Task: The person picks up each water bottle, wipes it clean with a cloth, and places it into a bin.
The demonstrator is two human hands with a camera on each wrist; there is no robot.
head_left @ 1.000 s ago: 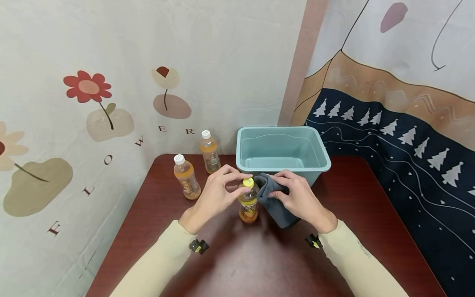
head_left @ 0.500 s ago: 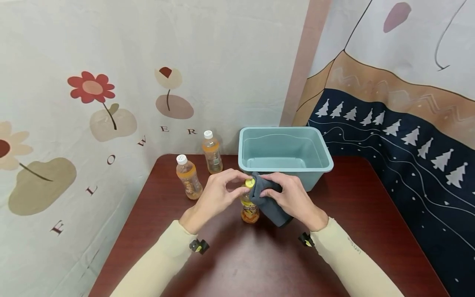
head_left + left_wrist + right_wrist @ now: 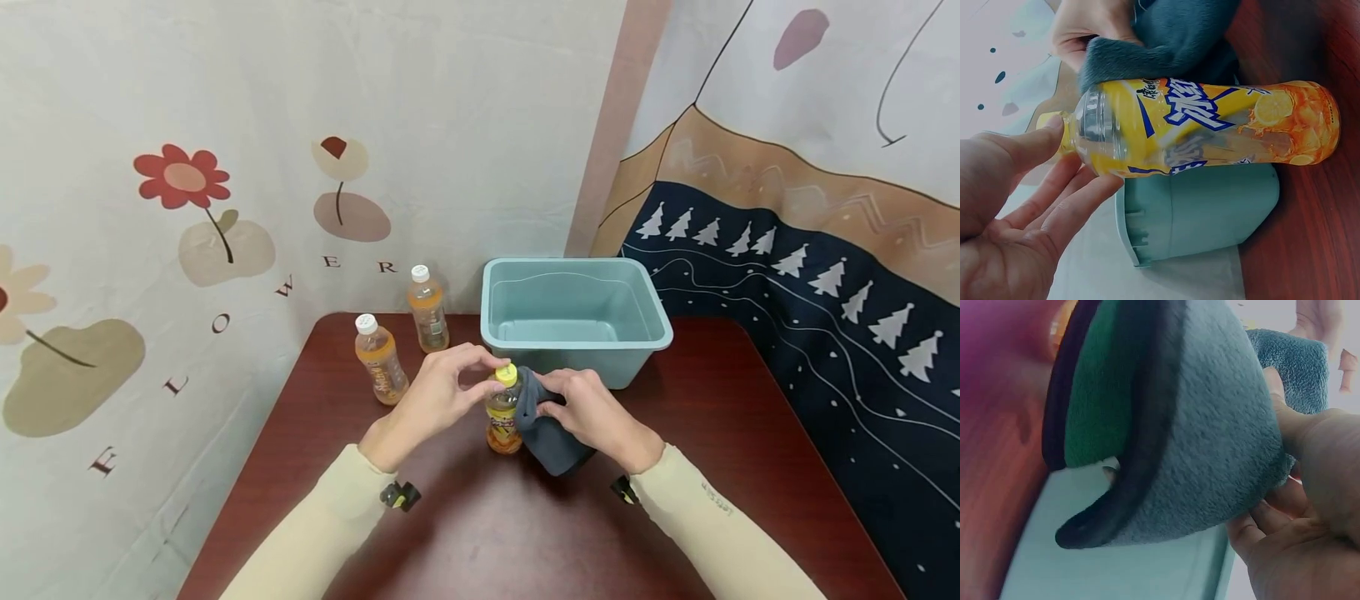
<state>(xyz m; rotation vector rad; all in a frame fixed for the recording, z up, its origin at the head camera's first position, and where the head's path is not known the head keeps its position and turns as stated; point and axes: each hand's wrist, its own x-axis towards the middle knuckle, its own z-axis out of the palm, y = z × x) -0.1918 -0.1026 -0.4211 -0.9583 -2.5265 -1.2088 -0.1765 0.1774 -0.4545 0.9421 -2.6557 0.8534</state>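
A clear plastic drink bottle (image 3: 503,421) with a yellow cap and a yellow label stands upright on the table. My left hand (image 3: 442,392) pinches it at the cap between thumb and fingers, as the left wrist view also shows. Beside the bottle's right side, my right hand (image 3: 592,412) grips a dark grey cloth (image 3: 553,442). The cloth is bunched at the top and its lower part hangs down, touching the upper side of the bottle (image 3: 1210,122) in the left wrist view. Folds of the cloth (image 3: 1210,425) fill much of the right wrist view.
Two white-capped bottles stand at the back left, one nearer (image 3: 381,367) and one by the wall (image 3: 429,312). A light blue plastic bin (image 3: 577,344) sits behind my hands at the back of the dark red table (image 3: 480,533). Printed fabric (image 3: 480,125) hangs behind.
My right hand with the cloth first moved left onto the bottle's neck, then drew down and slightly away, leaving the cap more exposed. The left hand stayed at the cap.
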